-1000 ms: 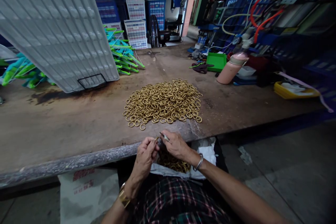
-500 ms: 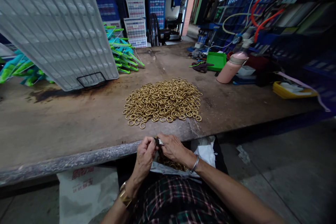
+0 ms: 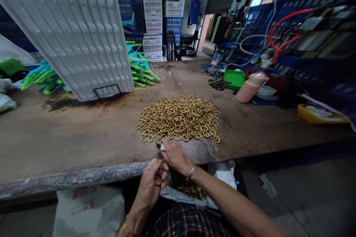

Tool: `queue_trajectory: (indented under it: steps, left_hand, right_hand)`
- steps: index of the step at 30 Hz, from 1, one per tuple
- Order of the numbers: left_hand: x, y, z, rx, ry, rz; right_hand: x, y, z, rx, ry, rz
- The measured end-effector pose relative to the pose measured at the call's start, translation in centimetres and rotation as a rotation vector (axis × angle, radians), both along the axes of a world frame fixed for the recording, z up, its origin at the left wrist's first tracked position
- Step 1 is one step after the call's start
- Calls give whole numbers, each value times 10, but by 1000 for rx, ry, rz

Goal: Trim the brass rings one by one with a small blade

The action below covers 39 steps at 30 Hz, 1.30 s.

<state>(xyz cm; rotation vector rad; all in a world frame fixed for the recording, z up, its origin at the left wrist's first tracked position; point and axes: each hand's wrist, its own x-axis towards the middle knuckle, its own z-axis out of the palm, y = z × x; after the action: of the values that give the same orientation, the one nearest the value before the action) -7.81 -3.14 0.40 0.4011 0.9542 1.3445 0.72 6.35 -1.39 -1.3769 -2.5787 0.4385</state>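
A heap of gold-coloured metal rings [image 3: 179, 116] lies on the table in front of me. My left hand [image 3: 152, 179] is closed, low over the table's front edge, with gold rings showing between its curled fingers. Just above and to the right, my right hand [image 3: 175, 157] reaches to the near side of the heap. Its fingers are closed on a small tool [image 3: 160, 147] with a dark tip and a white part; its exact kind is unclear. The dark tip is close to a ring at the heap's edge. Below my right wrist, more rings [image 3: 189, 189] lie in a white bag on my lap.
A ribbed translucent plastic panel [image 3: 91, 37] leans at left, near green and turquoise hangers [image 3: 141, 68]. At right are a green tray [image 3: 234, 78], a pink bottle [image 3: 250, 88] and a yellow tray [image 3: 319, 114]. A printed white sack [image 3: 89, 211] stands below the table edge.
My right hand has moved forward to the near rim of the heap with the tool. My left hand has separated from it and dropped slightly, with rings visible in it. The view has tilted up.
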Motion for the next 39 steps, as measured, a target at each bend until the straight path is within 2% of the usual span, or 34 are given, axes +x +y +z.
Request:
queue_trajectory:
  steps: [6, 11, 15, 17, 21, 27, 30, 35, 39]
  left_hand:
    - [-21, -1, -6, -52, -161, 76]
    - [-35, 1, -13, -117, -283, 154]
    - [-38, 8, -14, -244, -255, 245]
    - [-36, 12, -14, -248, -206, 240]
    - [-30, 19, -16, -143, -26, 178]
    - [-16, 32, -29, -129, 194, 164]
    - [-10, 39, -33, -134, 256, 108]
    - [-6, 44, -28, -92, 445, 97]
    - [-5, 45, -16, 137, 778, 124]
  right_hand:
    - [-28, 7, 5, 23, -77, 29]
    - [-27, 12, 6, 5, -83, 18]
    - [-18, 13, 4, 15, -62, 52]
    - [-12, 13, 1, 1, -41, 46]
    - [-2, 16, -2, -81, 90, 2]
    - [9, 13, 9, -308, 560, -74]
    - [13, 8, 16, -391, 691, -62]
    - [22, 4, 23, -462, 700, -82]
    - [29, 6, 24, -468, 659, -81]
